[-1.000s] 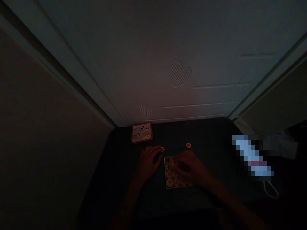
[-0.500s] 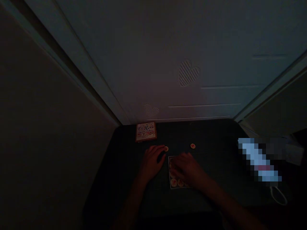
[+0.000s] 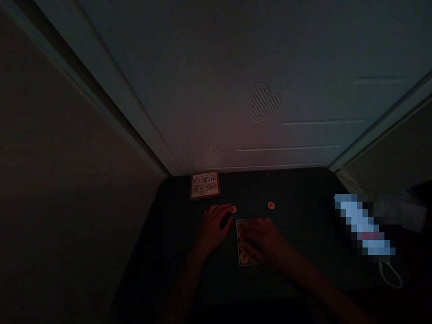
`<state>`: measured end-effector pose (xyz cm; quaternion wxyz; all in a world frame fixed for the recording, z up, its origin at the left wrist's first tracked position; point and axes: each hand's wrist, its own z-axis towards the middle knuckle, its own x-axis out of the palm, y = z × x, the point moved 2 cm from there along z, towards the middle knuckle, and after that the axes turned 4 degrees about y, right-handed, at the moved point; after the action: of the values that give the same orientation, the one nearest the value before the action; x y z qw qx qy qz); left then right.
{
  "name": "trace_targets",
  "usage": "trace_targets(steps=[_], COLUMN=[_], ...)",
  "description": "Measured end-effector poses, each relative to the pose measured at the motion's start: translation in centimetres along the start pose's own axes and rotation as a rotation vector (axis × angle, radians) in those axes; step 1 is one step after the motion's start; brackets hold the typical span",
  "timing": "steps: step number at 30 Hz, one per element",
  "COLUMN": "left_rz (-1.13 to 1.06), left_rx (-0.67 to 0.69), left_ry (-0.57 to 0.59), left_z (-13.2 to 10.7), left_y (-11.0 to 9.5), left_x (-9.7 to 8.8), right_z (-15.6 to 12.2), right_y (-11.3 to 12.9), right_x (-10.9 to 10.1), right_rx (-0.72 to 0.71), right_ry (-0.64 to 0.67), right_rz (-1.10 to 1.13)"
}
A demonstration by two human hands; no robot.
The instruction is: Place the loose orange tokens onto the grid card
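Note:
My left hand [image 3: 214, 227] is open on the dark table, thumb apart from its stretched fingers. Its fingertips touch or nearly touch a small round Chinese chess piece [image 3: 233, 209]. Just to the right, my right hand [image 3: 261, 240] is bent over a flat, light-edged square tray [image 3: 237, 256], fingers curled down at its left side. Round chess pieces [image 3: 244, 257] with reddish marks lie in the tray's left column and front row. The hand covers most of the others, and whatever its fingertips grip is hidden in the dim light. Another loose piece [image 3: 270, 205] lies beyond the tray.
A square box [image 3: 204, 185] with dark writing stands at the table's back left. Behind the table [image 3: 297, 189] rises a pale panel [image 3: 216, 90] with raised hearts. A pixelated bright object [image 3: 364, 225] with a looped cord [image 3: 391, 275] is at the right.
My right hand has shifted slightly towards me over the tray, hiding more of the front row. My left hand and the loose pieces stay about where they were.

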<state>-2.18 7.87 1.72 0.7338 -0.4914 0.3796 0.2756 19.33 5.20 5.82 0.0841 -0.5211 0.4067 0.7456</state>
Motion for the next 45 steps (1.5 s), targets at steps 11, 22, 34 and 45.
trace_targets(steps=[11,22,34,45], left_rz=[0.007,0.010,0.016,-0.006], left_rx=[0.003,-0.021,-0.026,-0.033], left_ry=[0.006,0.016,0.015,0.019], left_z=[0.1,0.1,0.2,0.1], left_y=[0.1,0.3,0.1,-0.1], left_x=[0.1,0.3,0.2,0.0], right_z=[-1.3,-2.3,-2.4,-2.5], right_y=[-4.6,-12.7,-13.0,-12.9], right_x=[-2.0,-1.8,-1.5,-1.5], right_rx=[0.057,0.139,0.132,0.135], right_ry=[-0.232,-0.348,-0.371,-0.405], right_rz=[-0.035,-0.036,-0.010,0.009])
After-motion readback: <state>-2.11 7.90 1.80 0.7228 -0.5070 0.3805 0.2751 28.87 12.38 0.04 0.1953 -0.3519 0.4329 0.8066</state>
